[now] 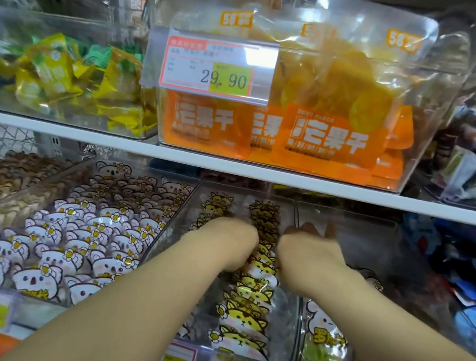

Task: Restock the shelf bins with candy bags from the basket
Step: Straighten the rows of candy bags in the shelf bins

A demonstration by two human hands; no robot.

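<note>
Clear plastic bin point(278, 352), lower centre, holds rows of yellow cat bags point(245, 322). Left hand point(231, 241) and right hand point(309, 254) reach in side by side over them, fingers blurred or hidden, so neither grip can be told. White shelf point(232, 167) runs above.

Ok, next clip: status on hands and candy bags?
Left hand and right hand deep in the middle clear bin, among the yellow cat bags. Grip blurred, cannot tell. Basket not in view. Nothing blocking the bin.
</note>
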